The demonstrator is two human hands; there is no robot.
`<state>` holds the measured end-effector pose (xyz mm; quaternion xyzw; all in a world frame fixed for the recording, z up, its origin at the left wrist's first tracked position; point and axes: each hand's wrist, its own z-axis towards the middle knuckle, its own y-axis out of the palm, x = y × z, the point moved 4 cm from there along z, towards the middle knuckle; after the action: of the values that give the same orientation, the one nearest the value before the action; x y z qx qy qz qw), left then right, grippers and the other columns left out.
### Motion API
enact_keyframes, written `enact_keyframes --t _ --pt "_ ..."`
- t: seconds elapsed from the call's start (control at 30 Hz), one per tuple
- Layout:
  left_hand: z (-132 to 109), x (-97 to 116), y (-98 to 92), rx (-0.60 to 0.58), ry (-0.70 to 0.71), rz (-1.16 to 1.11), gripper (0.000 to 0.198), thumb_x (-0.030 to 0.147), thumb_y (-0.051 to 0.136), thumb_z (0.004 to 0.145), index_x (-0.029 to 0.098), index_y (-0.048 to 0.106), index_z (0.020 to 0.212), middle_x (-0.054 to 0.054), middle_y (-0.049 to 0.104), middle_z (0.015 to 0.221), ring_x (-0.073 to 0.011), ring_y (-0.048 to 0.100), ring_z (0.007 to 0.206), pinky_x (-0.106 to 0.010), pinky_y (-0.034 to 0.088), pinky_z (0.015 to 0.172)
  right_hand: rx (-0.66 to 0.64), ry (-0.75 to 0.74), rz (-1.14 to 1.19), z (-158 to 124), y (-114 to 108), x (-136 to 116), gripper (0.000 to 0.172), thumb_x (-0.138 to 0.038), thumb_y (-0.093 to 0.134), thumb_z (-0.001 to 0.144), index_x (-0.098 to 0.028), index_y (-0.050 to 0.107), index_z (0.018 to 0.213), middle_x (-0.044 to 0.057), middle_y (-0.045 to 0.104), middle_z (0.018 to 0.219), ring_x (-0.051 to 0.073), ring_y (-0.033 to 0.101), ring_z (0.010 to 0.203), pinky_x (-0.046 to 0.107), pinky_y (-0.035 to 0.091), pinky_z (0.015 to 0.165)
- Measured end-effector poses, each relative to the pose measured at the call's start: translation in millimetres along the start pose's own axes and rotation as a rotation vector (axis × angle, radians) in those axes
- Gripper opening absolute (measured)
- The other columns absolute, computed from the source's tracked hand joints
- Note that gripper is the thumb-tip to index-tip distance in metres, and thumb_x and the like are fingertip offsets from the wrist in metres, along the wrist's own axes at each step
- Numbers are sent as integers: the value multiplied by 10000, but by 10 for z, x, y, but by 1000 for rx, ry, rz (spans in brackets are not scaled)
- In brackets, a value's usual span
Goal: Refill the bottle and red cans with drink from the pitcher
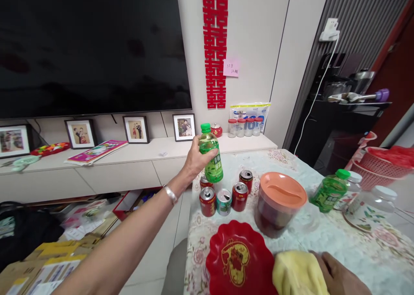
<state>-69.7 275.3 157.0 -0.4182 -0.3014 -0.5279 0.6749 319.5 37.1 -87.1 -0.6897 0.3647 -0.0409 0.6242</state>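
My left hand [198, 158] is wrapped round a green-capped drink bottle [211, 159], held upright above the far left part of the table. Just below it stand several opened drink cans, among them a red can [207, 202] and a teal can [224, 202]. At the bottom right, my right hand [338, 275] grips a yellow cloth [298, 272]; some of its fingers are hidden. The cloth lies against the right edge of a red scalloped plate [215, 260] with a gold print. Behind the cloth is a clear tub with an orange lid [283, 191].
A second green bottle [330, 191] and a white-lidded jar [370, 208] stand on the table's right. Pink baskets [371, 167] are beyond them. Along the wall, a white cabinet [155, 150] carries photo frames and small red-lidded jars [240, 128]. Cardboard boxes [48, 265] lie at lower left.
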Motion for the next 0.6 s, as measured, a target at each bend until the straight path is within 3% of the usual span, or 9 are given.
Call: enact_keyframes --t 0.13,0.33,0.43,0.6 --pt "-793 111 -17 -143 -42 -201 598 307 766 748 200 498 1271 -32 692 1065 -209 688 973 -360 570 882 106 34 73 29 -39 120 511 -693 359 854 -310 688 779 107 784 765 350 727 807 397 494 711" --pt "-1899 -159 306 -275 -354 -398 619 249 795 755 255 446 1267 22 678 953 -154 666 799 -283 565 752 170 72 119 5 -86 162 539 -738 364 835 -291 642 722 77 754 730 310 679 769 359 470 678" --pt "-2176 -255 498 -272 -402 -363 644 210 809 728 255 465 1270 43 644 890 -138 632 754 -264 545 730 186 72 148 -23 -102 123 531 -740 386 812 -287 644 711 72 735 701 307 667 749 362 460 673" --pt "-2349 -394 677 -243 -386 -286 619 195 797 697 232 508 1244 12 662 933 -171 649 816 -305 554 791 212 63 213 -47 -122 98 513 -747 418 774 -287 592 631 49 676 607 286 638 672 362 443 632"
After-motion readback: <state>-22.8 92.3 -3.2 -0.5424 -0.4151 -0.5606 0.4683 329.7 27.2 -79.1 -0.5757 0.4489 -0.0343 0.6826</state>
